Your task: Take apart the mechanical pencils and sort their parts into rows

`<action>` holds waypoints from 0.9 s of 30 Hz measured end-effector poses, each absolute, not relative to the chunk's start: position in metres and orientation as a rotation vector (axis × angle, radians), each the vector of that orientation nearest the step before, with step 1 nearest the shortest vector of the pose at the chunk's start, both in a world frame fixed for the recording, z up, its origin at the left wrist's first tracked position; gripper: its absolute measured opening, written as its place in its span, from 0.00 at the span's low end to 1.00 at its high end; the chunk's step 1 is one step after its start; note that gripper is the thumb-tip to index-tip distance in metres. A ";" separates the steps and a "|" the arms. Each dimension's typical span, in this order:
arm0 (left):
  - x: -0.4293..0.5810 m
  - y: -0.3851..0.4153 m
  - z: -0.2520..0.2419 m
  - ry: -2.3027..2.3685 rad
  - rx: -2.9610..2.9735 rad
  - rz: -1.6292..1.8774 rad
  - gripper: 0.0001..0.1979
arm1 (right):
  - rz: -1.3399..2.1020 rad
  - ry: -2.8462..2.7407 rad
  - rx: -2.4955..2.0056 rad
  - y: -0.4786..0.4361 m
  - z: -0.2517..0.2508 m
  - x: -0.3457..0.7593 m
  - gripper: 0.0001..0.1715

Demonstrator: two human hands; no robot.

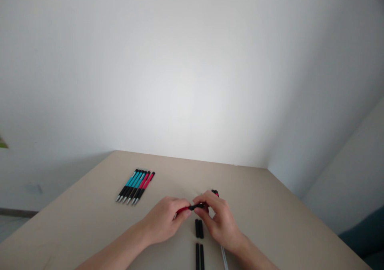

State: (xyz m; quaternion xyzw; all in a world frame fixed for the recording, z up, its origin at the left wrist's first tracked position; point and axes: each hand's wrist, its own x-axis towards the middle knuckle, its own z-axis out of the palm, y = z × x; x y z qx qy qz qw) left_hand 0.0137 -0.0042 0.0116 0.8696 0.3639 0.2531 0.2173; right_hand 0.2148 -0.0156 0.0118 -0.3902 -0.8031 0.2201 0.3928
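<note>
Head camera view: both bare hands meet above the middle of a beige worktop [90,226], with one red-and-black pen [183,210] stretched between them. The left hand [165,219] has its grip closed around the red barrel, thumb and forefinger pinching it from opposite sides. The right hand [222,219] pinches the black section [195,207] between thumb and fingertips; the red and black portions run end to end, but whether they are fastened tight cannot be told. The pen lies nearly level, its right end tipped slightly upward, with the fingers covering parts of it.

Beyond the left hand, well apart from it, six pens lie side by side in a slanting row: four teal pens [135,181] on the left and two red pens [148,183] on the right. All have black lower sections and silver tips pointing toward the person.

Just below the fingers, two short black tubes [199,229] lie next to each other. Nearer the person, two longer black tubes [199,258] lie in line with them, cut off by the lower edge. Slender translucent rods [224,259] emerge from under the right wrist. Past the right knuckles, red-and-black pen parts [215,193] show, mostly hidden. A white wall [186,82] rises behind the worktop.
</note>
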 end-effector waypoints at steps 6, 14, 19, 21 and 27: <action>0.014 -0.005 0.011 1.003 2.406 0.707 0.12 | 0.654 -2.011 -0.987 -0.013 0.006 0.212 0.11; 0.012 -0.005 0.013 1.036 2.405 0.707 0.14 | 0.577 -1.979 -1.007 -0.011 0.009 0.218 0.11; 0.012 -0.005 0.015 1.019 2.385 0.715 0.14 | 0.589 -1.968 -0.934 -0.012 0.010 0.219 0.11; 0.012 -0.005 0.014 1.051 2.379 0.714 0.15 | 0.568 -1.962 -0.897 -0.012 0.009 0.219 0.11; 0.010 -0.003 0.010 1.152 2.358 0.736 0.13 | 0.583 -1.870 -0.903 -0.009 0.005 0.222 0.08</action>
